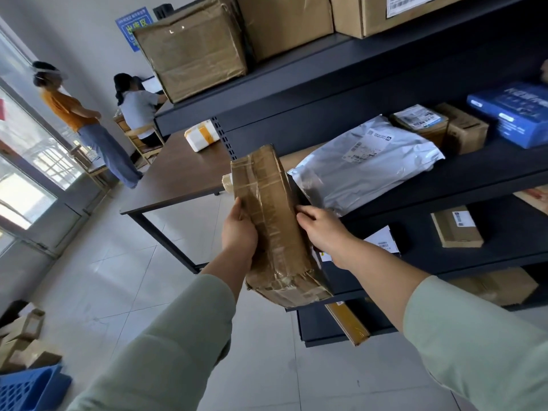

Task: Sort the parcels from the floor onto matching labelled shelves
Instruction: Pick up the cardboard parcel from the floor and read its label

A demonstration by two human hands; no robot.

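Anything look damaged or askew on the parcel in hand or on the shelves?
Yes. The brown taped parcel held by the left hand and right hand has a crushed, torn lower corner. On the shelf edge, the grey poly mailer lies crumpled and overhanging.

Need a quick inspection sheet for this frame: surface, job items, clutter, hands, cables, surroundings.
Surface: dark metal shelving, several tiers, partly filled; pale tiled floor.
Job's things: taped brown parcel held at the shelf edge, beside a grey mailer bag; more parcels on the floor.
Clutter: blue crate at bottom left; white parcel on a brown table.
Grippers: left hand and right hand both grip the parcel's sides.
Cables: nothing seen.
Surroundings: two other people near a window; blue wall sign.
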